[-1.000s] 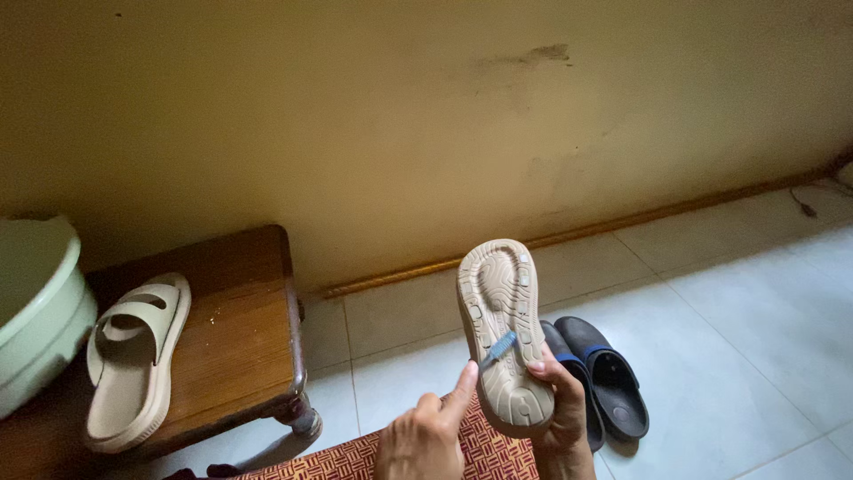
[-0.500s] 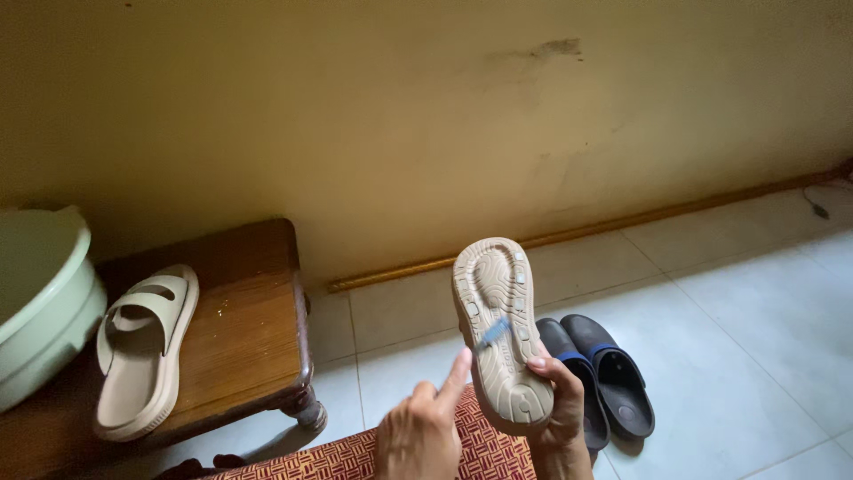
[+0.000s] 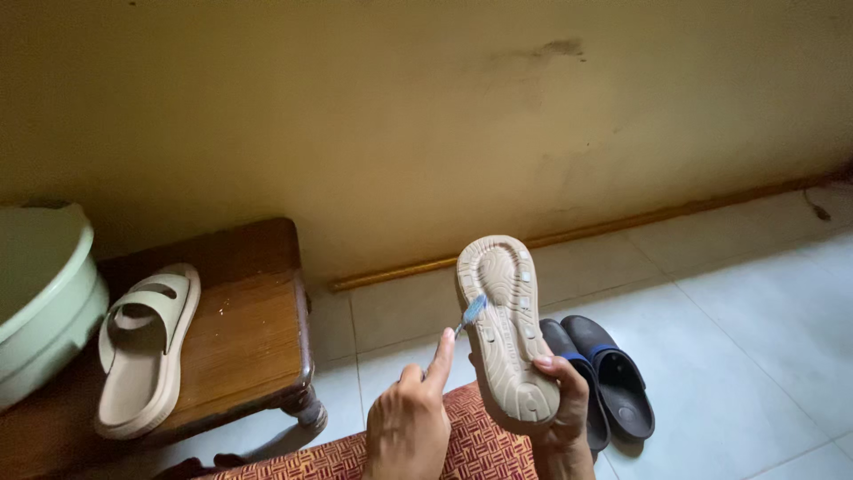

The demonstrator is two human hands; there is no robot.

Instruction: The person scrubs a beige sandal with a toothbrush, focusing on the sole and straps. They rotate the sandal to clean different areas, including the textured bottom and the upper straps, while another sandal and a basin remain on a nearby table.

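Observation:
My right hand (image 3: 558, 402) grips the heel end of a beige slipper (image 3: 506, 320), held up with its grooved sole facing me. My left hand (image 3: 410, 418) holds a small blue brush (image 3: 472, 313); its head touches the sole's left edge near the middle. A matching beige slipper (image 3: 142, 347) lies strap up on a dark wooden stool (image 3: 253, 329) at the left.
A pale green basin (image 3: 40, 293) sits at the far left on the stool. A pair of dark slippers with blue trim (image 3: 613, 378) lies on the white tiled floor right of my hands. Red patterned cloth (image 3: 484, 449) covers my lap. A yellow wall stands behind.
The brush head has moved up and left across the sole, from near the heel area to the left edge at mid-sole. The slipper has tipped slightly.

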